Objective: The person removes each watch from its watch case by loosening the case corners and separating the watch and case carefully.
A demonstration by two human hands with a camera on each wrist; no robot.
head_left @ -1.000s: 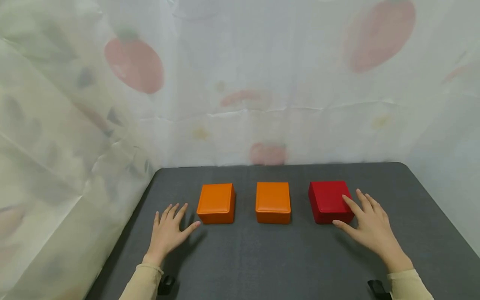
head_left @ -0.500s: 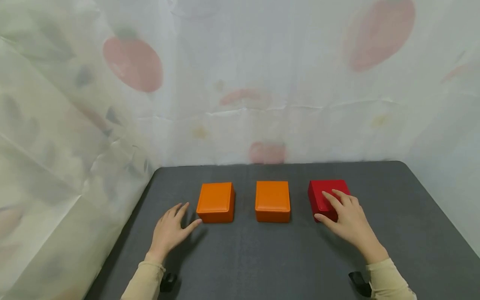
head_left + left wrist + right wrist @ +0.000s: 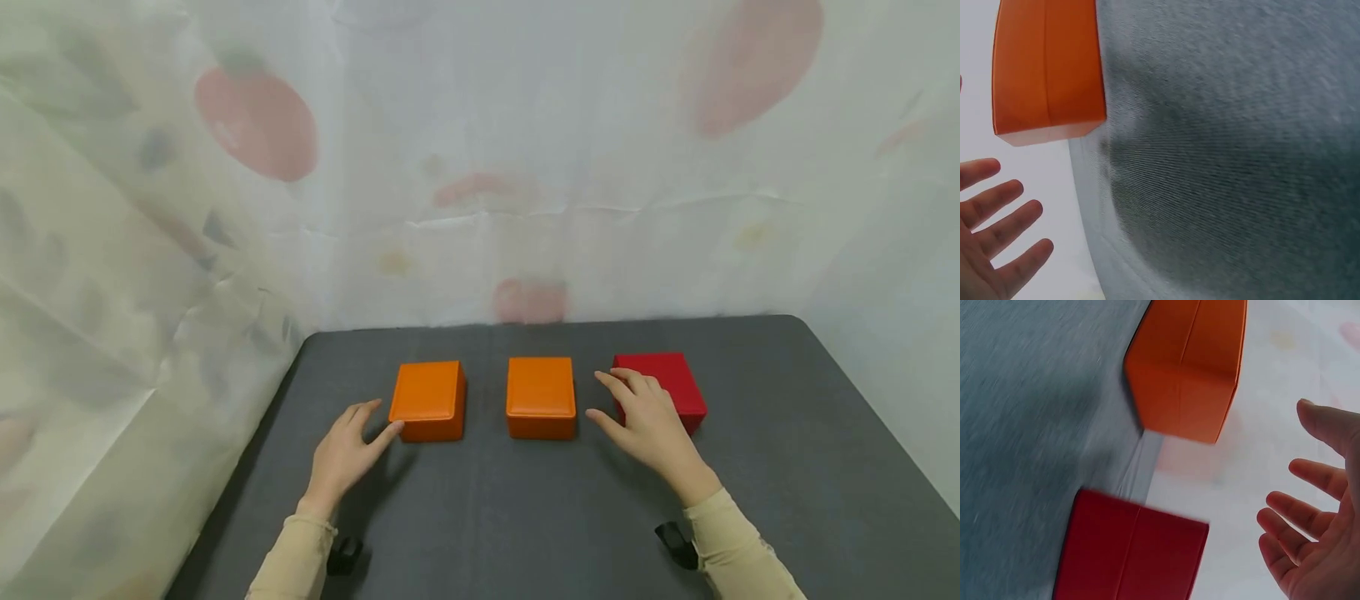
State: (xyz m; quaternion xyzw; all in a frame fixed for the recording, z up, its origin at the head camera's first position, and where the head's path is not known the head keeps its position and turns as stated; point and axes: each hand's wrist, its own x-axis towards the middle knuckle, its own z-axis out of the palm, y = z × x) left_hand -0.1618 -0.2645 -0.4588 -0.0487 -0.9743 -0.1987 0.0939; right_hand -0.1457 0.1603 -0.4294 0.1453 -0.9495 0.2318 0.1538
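Three lidded boxes stand in a row across the dark grey table. The left orange box [image 3: 427, 400] has my left hand [image 3: 343, 457] beside it, thumb tip overlapping its near left corner and fingers spread. In the left wrist view that orange box [image 3: 1047, 69] is above the hand's relaxed fingers [image 3: 1013, 228]. My right hand [image 3: 651, 429] hovers over the near left part of the red box [image 3: 678, 387], partly hiding it. Its fingers point toward the middle orange box [image 3: 540, 398] and hold nothing. The right wrist view shows the red box [image 3: 1129, 550] below the middle orange box [image 3: 1188, 369].
The grey table [image 3: 480, 517] has rounded far corners. A pale curtain [image 3: 480, 108] with faded fruit prints hangs behind it and along the left side. Black wrist straps [image 3: 677, 546] show below both sleeves.
My right hand has moved left across the red box toward the middle orange box. The left hand has stayed almost in place beside the left orange box. The boxes have not moved on the table.
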